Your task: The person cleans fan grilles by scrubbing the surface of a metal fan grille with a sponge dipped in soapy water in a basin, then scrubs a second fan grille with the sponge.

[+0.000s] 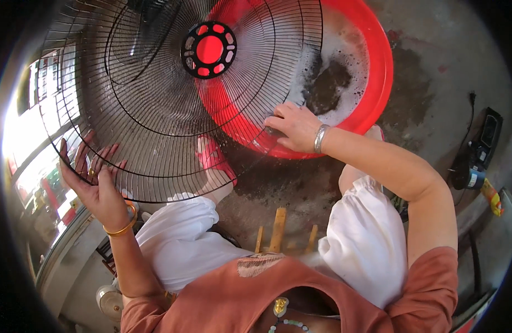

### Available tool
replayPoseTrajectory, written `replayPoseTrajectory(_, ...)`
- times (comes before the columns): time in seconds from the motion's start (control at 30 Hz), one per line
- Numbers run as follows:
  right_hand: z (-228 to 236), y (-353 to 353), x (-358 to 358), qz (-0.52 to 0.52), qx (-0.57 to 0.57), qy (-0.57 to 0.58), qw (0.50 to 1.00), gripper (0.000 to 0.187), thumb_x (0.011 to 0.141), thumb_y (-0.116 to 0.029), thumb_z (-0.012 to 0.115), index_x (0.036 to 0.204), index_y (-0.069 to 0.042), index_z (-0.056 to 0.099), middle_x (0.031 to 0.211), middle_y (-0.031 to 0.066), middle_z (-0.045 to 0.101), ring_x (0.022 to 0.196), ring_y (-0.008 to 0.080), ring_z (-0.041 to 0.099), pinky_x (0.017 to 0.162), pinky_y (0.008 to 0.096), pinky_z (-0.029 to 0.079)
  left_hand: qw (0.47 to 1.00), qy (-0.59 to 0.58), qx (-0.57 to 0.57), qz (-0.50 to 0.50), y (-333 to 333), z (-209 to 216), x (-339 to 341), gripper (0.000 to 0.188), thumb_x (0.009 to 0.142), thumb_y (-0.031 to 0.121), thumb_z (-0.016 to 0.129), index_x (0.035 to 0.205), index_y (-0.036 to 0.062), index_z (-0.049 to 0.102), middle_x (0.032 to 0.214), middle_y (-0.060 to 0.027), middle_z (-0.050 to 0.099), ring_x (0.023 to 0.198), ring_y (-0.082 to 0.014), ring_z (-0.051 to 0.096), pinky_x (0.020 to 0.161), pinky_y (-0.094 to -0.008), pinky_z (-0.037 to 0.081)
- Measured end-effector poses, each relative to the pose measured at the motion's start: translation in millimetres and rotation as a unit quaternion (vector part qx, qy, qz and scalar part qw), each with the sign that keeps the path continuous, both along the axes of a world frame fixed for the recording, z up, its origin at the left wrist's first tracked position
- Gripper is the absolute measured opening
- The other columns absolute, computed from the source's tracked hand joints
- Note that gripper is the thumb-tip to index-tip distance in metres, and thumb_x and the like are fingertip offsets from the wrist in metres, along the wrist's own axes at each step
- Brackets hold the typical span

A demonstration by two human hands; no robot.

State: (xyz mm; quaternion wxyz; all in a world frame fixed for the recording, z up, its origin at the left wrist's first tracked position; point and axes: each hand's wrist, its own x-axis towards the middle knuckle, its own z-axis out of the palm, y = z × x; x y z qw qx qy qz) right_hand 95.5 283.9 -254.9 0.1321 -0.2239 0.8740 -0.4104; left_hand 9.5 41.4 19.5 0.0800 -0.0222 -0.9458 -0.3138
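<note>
A round black wire fan grille point(150, 119) is tilted over a red basin point(382, 72) that holds sudsy water. My left hand point(97, 183), with a gold bangle at its wrist, grips the grille's outer rim at the lower left. Its thumb lies on the near side, and the fingers show through the wires. My right hand point(296, 126), wearing a silver bracelet, presses with curled fingers against the grille's right edge, above the basin's near rim. Something small and dark lies under those fingertips, too hidden to name.
Wet patches mark the concrete floor point(417, 89). A wooden stool point(278, 227) shows between my knees. My foot in a pink sandal point(214, 158) rests by the basin. At the right lie a black power cord point(471, 105) and a black device point(489, 133).
</note>
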Motion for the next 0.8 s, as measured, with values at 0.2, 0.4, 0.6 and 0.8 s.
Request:
replayPoseTrajectory(0.2,-31,38,-33,0.046,0.057,0.035,0.997,0.023,0.079,-0.013,0.059,0.101,-0.018,0.059,0.104,0.0054,0.054,0.103,0.0255,0.053,0.079,0.0420,0.049,0.999,-0.022,0.043,0.000,-12,7,2,0.072,0.083,-0.008,0.039,0.149,0.0124,0.018,0.131,-0.0192,0.049,0.098,-0.0251,0.063,0.069,-0.0283,0.057)
replayPoseTrajectory(0.4,-43,112,-123,-0.126,0.209,0.302,0.922,0.019,0.081,-0.014,0.053,0.099,-0.016,0.061,0.104,0.0045,0.054,0.100,0.0245,0.052,0.079,0.0376,0.046,0.997,-0.020,0.070,0.011,-6,7,6,0.076,0.078,-0.011,0.037,0.148,0.0124,0.021,0.132,-0.0178,0.049,0.095,-0.0212,0.064,0.067,-0.0258,0.057)
replayPoseTrajectory(0.6,-61,76,-73,-0.141,0.176,0.182,0.957,0.022,0.081,-0.011,0.052,0.101,-0.009,0.059,0.102,0.0114,0.053,0.100,0.0289,0.052,0.081,0.0389,0.048,0.999,-0.021,0.044,0.014,-3,8,-2,0.076,0.076,-0.010,0.035,0.148,0.0119,0.024,0.131,-0.0174,0.050,0.094,-0.0209,0.064,0.067,-0.0258,0.057)
replayPoseTrajectory(0.8,-24,56,-22,-0.058,-0.073,-0.047,0.995,0.038,0.072,0.001,0.058,0.109,-0.008,0.054,0.104,0.0111,0.061,0.098,0.0316,0.054,0.090,0.0402,0.045,0.997,-0.037,0.057,0.029,-15,7,-2,0.079,0.074,-0.009,0.034,0.149,0.0125,0.024,0.128,-0.0163,0.051,0.092,-0.0201,0.064,0.067,-0.0260,0.056)
